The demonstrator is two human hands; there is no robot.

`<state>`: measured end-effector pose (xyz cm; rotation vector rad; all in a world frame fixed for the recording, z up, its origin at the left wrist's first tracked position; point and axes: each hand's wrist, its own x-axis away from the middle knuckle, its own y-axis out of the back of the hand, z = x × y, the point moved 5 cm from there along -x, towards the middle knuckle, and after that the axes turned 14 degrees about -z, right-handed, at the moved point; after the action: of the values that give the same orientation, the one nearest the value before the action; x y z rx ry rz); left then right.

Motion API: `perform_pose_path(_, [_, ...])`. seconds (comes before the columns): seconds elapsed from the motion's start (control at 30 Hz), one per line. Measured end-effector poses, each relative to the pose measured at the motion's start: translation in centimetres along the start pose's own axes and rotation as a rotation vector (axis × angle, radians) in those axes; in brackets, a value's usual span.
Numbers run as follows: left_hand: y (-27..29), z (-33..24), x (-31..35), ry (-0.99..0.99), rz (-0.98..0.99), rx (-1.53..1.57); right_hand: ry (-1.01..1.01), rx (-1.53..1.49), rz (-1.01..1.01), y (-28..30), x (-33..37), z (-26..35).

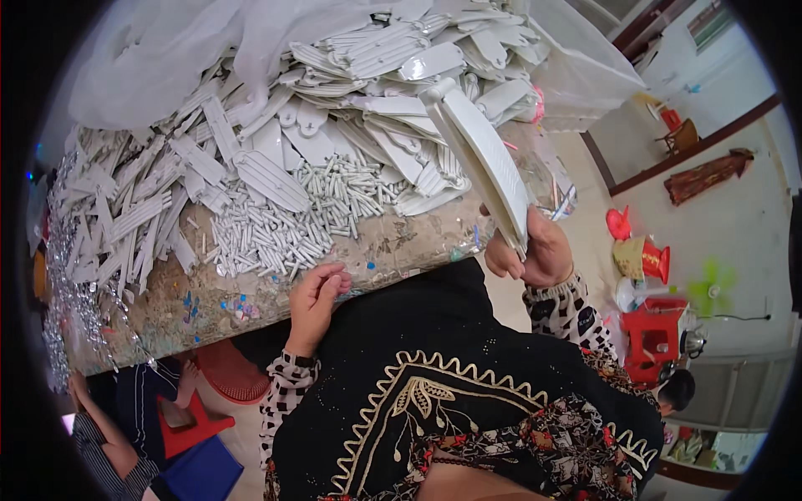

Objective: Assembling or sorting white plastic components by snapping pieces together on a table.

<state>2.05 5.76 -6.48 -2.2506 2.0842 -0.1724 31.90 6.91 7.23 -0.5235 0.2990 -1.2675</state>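
My right hand (543,250) grips the lower end of a long white plastic panel piece (489,154) with a rounded top. It is held upright and tilted over the table's right side, and looks like two slats lying against each other. My left hand (316,305) rests at the table's front edge, its fingers curled in towards the thumb. Whether something small sits between them is hidden. Just beyond it lies a heap of short white plastic pins (280,230). Behind the pins, loose flat white slats (271,179) with ribbed or rounded ends are piled high.
The worn, stained table (418,250) holds these piles, with clear plastic sheeting (159,67) behind. Silver tinsel (63,267) hangs at its left. Another person's arm (109,434) shows at lower left, near a red stool (192,426). Another red stool (652,334) stands at right.
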Motion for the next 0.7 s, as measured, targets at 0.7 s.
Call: perform_pose_path(0.7, [0.0, 0.1, 0.1, 0.031, 0.064, 0.035, -0.01, 0.119, 0.208, -2.0, 0.5, 1.6])
